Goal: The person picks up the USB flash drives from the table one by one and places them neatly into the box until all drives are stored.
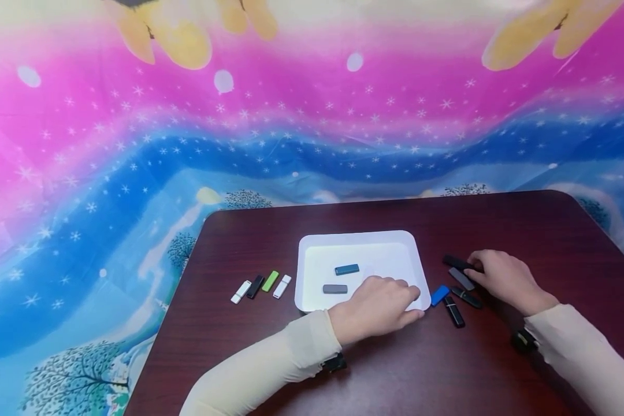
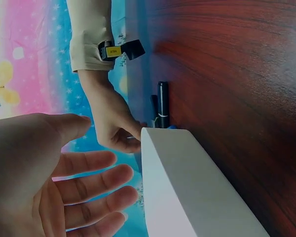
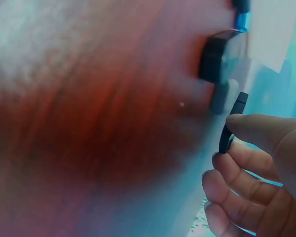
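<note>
With thumb and fingertips my right hand pinches a black USB stick; the right wrist view shows the same stick between thumb and index finger. Close by on the table lie a grey USB stick, a blue one, a rounded black one and a black capped one. My left hand is over the near right part of a white tray, its fingers loosely extended and holding nothing. Inside the tray are a teal USB stick and a grey one.
Left of the tray, a slanted row holds a white USB stick, a black one, a green one and another white one. The dark wooden table ends at a patterned cloth backdrop.
</note>
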Available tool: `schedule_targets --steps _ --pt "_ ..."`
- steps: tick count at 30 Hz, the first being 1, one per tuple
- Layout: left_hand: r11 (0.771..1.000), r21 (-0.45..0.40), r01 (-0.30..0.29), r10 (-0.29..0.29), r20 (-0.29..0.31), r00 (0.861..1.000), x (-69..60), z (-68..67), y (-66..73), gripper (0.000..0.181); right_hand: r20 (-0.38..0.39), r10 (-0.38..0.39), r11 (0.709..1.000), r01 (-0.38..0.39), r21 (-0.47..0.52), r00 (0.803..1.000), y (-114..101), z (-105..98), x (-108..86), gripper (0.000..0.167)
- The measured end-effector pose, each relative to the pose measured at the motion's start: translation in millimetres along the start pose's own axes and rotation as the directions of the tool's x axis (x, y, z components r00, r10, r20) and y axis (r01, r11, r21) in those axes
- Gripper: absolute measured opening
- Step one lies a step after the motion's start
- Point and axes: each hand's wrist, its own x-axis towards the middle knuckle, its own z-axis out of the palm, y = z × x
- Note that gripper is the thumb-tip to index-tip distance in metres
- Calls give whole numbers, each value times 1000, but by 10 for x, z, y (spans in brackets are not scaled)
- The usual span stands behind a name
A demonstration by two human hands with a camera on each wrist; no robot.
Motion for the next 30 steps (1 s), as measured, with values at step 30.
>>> schedule_targets --steps 30 --pt "997 7 77 -77 -46 996 -98 -265 -131 29 -157 -88 995 80 -57 984 -472 -417 -229 30"
